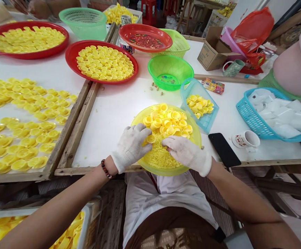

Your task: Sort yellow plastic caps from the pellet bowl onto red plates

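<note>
In front of me a yellow bowl (197,131) overhangs the table's front edge. Its near half holds small yellow pellets (163,155); small yellow plastic cups (170,121) are heaped in its far half. My left hand (132,147), in a white knit glove, reaches over the bowl's left side. Its thumb and fingers are closed on one small yellow cup (151,139). My right hand (189,152), gloved likewise, is over the right side, fingertips at the pellets. Those fingers are bent together, and whatever they pinch is hidden.
A blue scoop (209,119) with yellow cups lies behind the bowl. To the right are a phone (224,149), a mug (246,139) and a blue basket (251,117) of white pieces. Red trays (71,57) of cups and a green basin (154,72) stand farther back.
</note>
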Demonstrator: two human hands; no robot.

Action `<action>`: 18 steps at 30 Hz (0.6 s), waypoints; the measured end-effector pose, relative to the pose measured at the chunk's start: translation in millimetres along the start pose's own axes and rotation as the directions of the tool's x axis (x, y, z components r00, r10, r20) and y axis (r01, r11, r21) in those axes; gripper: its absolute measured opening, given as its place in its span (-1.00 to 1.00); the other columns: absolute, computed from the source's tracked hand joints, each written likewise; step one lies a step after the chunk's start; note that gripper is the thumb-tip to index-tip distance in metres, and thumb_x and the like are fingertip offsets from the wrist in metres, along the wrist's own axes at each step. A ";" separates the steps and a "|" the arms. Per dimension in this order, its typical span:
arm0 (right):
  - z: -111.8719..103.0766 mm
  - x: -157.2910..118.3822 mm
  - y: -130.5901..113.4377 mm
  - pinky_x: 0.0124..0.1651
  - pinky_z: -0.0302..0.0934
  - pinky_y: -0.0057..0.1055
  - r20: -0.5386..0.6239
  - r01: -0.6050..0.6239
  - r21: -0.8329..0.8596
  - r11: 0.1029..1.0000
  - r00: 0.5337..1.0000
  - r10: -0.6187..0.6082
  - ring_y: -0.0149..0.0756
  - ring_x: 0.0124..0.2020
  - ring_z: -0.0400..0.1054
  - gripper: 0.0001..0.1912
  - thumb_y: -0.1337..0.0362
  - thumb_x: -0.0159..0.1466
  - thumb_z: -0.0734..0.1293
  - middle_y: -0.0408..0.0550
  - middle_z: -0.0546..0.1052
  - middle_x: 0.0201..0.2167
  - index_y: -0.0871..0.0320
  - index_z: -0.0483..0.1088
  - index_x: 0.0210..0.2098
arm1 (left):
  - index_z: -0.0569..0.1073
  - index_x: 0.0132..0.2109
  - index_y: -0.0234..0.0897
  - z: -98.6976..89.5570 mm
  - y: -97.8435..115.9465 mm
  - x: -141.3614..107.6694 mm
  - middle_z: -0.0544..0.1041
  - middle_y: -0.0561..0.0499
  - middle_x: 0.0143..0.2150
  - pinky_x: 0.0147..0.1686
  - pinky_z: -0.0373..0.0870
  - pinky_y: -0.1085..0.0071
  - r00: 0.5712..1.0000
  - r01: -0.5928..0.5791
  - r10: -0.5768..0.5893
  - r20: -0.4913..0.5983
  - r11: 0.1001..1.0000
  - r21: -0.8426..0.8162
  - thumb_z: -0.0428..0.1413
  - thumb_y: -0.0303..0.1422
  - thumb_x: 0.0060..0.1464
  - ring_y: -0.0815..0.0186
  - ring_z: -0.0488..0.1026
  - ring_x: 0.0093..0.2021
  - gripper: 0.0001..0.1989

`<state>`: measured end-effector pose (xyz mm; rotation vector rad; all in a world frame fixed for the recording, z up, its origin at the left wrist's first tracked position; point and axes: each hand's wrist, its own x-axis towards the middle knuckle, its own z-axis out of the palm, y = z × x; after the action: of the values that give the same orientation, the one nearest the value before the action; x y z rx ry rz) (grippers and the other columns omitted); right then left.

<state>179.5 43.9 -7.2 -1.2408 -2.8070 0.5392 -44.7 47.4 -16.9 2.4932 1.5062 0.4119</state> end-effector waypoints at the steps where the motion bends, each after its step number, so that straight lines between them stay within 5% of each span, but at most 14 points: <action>1: 1.8 -1.4 1.8 -0.07 0.28 -0.32 0.014 -0.007 0.012 1.000 1.000 0.007 -0.29 -0.20 0.37 -0.78 0.55 0.31 0.18 -0.03 0.48 -0.24 0.21 0.40 -0.18 | 0.44 -0.06 -0.27 -0.6 0.1 -0.9 0.50 -0.11 -0.04 -0.08 0.40 0.22 1.000 0.000 -0.004 -0.030 0.993 -0.118 0.18 -0.32 0.10 0.16 0.49 -0.12 -0.75; 4: 1.5 -2.1 4.6 -0.08 0.28 -0.31 -0.033 -0.021 0.051 0.998 0.999 0.022 -0.29 -0.22 0.36 -0.77 0.54 0.32 0.16 -0.03 0.49 -0.25 0.21 0.40 -0.20 | 0.41 -0.08 -0.27 -3.2 -0.4 -4.6 0.53 -0.01 -0.20 -0.18 0.42 0.34 0.998 0.014 -0.035 -0.055 0.940 -0.340 0.17 -0.34 0.10 0.27 0.48 -0.23 -0.77; 11: -11.7 14.1 -6.9 0.04 0.29 -0.29 -0.370 0.217 0.195 0.956 0.919 -0.134 -0.26 -0.06 0.36 -0.77 0.48 0.36 0.18 -0.02 0.51 -0.12 0.15 0.38 -0.08 | 0.43 -0.08 -0.29 3.3 8.7 -7.3 0.55 -0.05 -0.18 -0.17 0.43 0.28 0.999 0.025 -0.031 -0.024 0.976 -0.218 0.14 -0.44 0.05 0.22 0.48 -0.23 -0.76; 18: -15.2 6.6 -2.3 0.00 0.31 -0.27 -0.363 0.127 0.175 0.976 0.930 -0.057 -0.24 -0.08 0.39 -0.74 0.54 0.33 0.16 0.00 0.53 -0.14 0.20 0.39 -0.10 | 0.46 -0.12 -0.29 6.9 10.7 -8.2 0.56 -0.01 -0.24 -0.20 0.44 0.31 0.992 0.098 -0.121 -0.034 0.915 -0.391 0.24 -0.27 0.08 0.27 0.49 -0.29 -0.75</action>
<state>175.7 51.9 7.1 -1.0409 -2.4304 0.5103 -37.1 35.0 -21.2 2.0946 1.4125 0.6947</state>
